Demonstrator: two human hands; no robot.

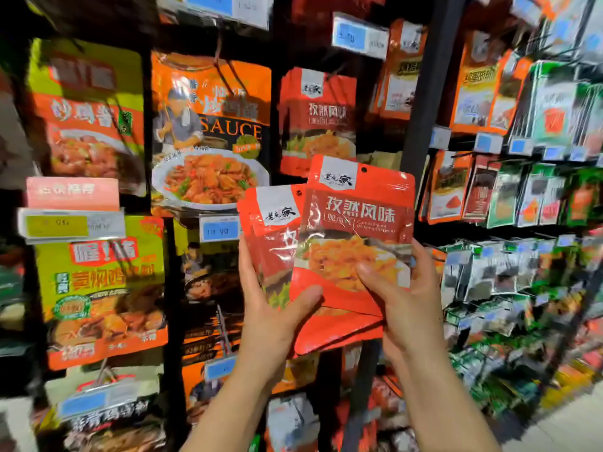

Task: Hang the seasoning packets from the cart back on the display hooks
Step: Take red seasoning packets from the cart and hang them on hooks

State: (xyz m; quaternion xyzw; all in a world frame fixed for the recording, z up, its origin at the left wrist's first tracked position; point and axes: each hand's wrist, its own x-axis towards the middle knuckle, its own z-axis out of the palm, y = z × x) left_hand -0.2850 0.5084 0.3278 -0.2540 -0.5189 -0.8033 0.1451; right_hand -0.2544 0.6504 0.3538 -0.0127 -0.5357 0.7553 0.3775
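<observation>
I hold up a small fan of red seasoning packets in front of the display. My right hand grips the front red packet at its lower right, thumb across its face. My left hand grips the packets behind it from the lower left, thumb on the front. Each packet has a hang hole near its top edge. A matching red packet hangs on a display hook just above and behind them. The cart is out of view.
Large orange and green sauce pouches hang on hooks at the left, with blue price tags below them. A black upright post splits the display. Rows of small green and red packets fill the right rack.
</observation>
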